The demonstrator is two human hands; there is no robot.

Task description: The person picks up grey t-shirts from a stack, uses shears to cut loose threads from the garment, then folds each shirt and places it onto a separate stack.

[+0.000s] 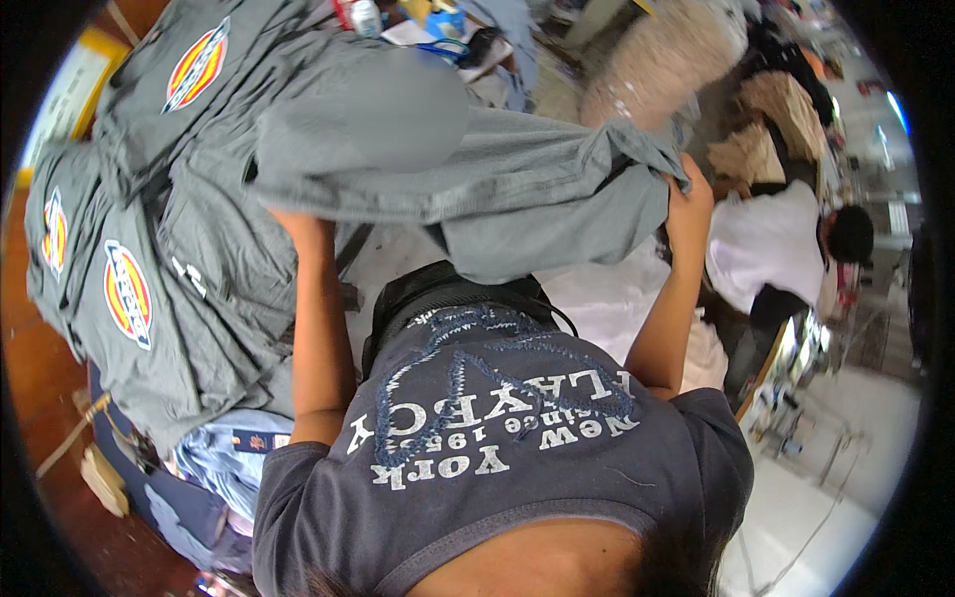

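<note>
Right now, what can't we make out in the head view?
- Left hand: hidden under the grey garment; its grip cannot be told.
- Right hand: fingers buried in the garment's edge.
- Stack of grey garments: how many, unclear; folds overlap and the rim cuts it off.
- Items at the top edge: too small and partly covered by cloth.
- Co-worker in white shirt: hands out of sight.
</note>
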